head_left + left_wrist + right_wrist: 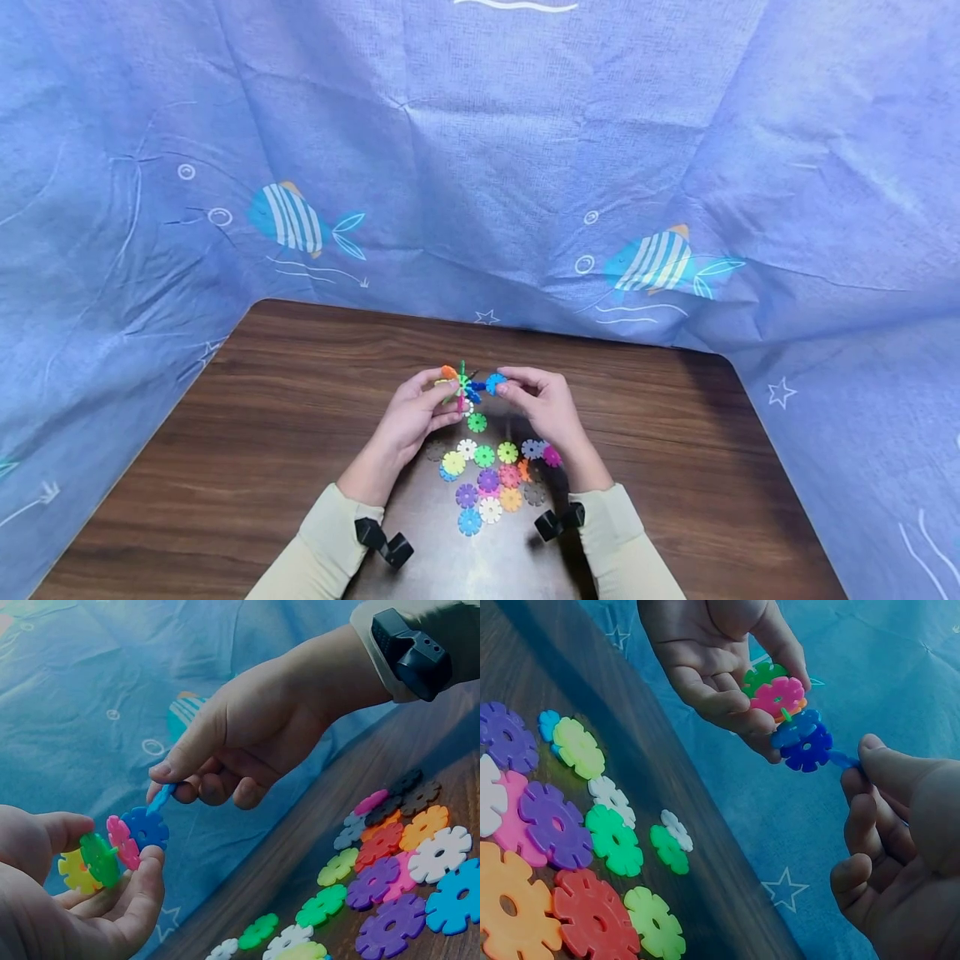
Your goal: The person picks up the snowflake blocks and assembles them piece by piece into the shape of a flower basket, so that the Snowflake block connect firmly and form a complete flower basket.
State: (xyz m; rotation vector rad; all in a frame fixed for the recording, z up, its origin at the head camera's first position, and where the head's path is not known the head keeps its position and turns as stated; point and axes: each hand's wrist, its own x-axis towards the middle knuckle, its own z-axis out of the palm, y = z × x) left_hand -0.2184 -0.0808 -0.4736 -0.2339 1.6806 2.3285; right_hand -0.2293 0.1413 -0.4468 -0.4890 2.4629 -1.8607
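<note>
My left hand point(405, 417) holds a cluster of interlocking plastic snowflake discs above the table. Green point(100, 859), yellow point(77, 871) and pink point(778, 697) discs join at angles, and an orange one point(448, 372) sticks out at the top. A dark blue disc point(807, 747) forms the cluster's right side, facing my other hand. Between thumb and forefinger, my right hand point(546, 407) pinches a light blue disc point(495, 383). That disc is edge-on in both wrist views, its rim right at the dark blue disc's edge. The fingers partly hide both pieces.
Loose discs lie in a spread on the brown wooden table point(300, 433) below my hands, among them a purple point(467, 496), a white point(491, 510), a red point(594, 919) and a blue one point(469, 522). A blue fish-print cloth point(480, 208) hangs behind the table's far edge.
</note>
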